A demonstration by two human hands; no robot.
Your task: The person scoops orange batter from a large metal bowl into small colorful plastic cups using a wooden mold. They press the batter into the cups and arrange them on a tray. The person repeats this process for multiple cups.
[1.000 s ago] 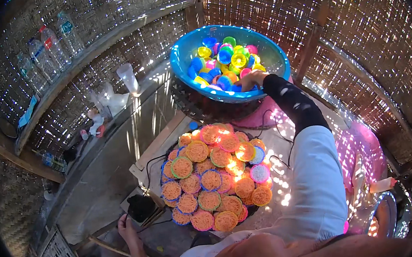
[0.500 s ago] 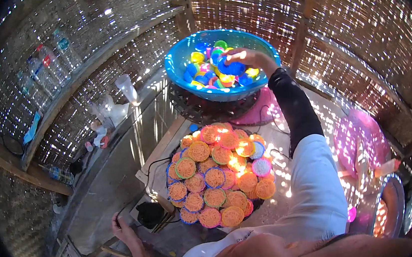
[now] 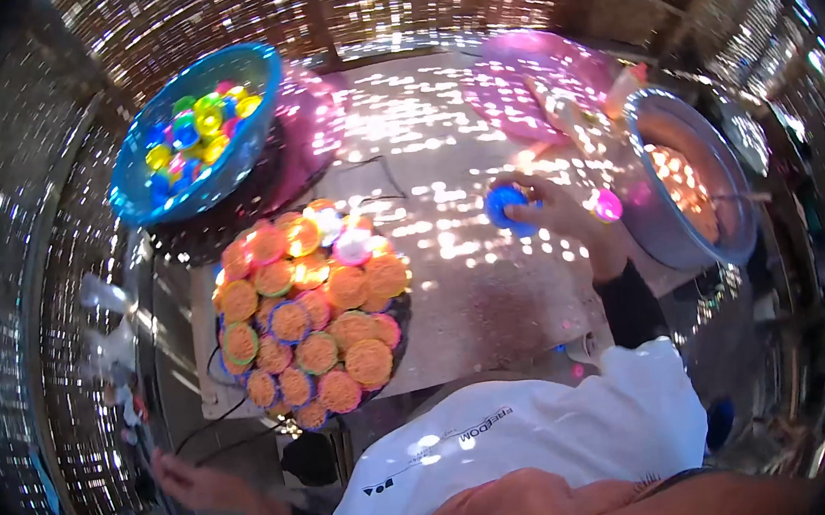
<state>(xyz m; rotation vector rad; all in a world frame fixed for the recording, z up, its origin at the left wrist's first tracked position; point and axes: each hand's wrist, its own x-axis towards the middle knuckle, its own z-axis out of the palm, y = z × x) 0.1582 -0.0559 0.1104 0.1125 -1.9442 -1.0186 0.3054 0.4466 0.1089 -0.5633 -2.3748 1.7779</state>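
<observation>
My right hand (image 3: 557, 212) is closed around a small round blue plastic dish (image 3: 508, 209), above the sunlit board (image 3: 456, 288). Whether the dish is one or a stack, I cannot tell. My left hand (image 3: 205, 483) is at the lower left, slightly blurred, its fingers loosely stretched out beside a thin black cable (image 3: 212, 434). Between my hands lies a heap of round orange cakes of fine strands (image 3: 317, 351), several with coloured rims. A large blue basin (image 3: 146, 185) at the far left holds many small coloured plastic dishes (image 3: 207, 118).
A grey tub (image 3: 643, 138) with an orange mass (image 3: 678, 179) stands at the right, a pink dish (image 3: 607, 205) beside it. Pink sheeting (image 3: 514, 76) lies at the back. Woven walls surround the board, and a clear cup (image 3: 107, 294) stands at the left.
My view has turned right. My right hand has left the blue basin with the blue dish and is now over the board near the tub. My left hand stays low at the left.
</observation>
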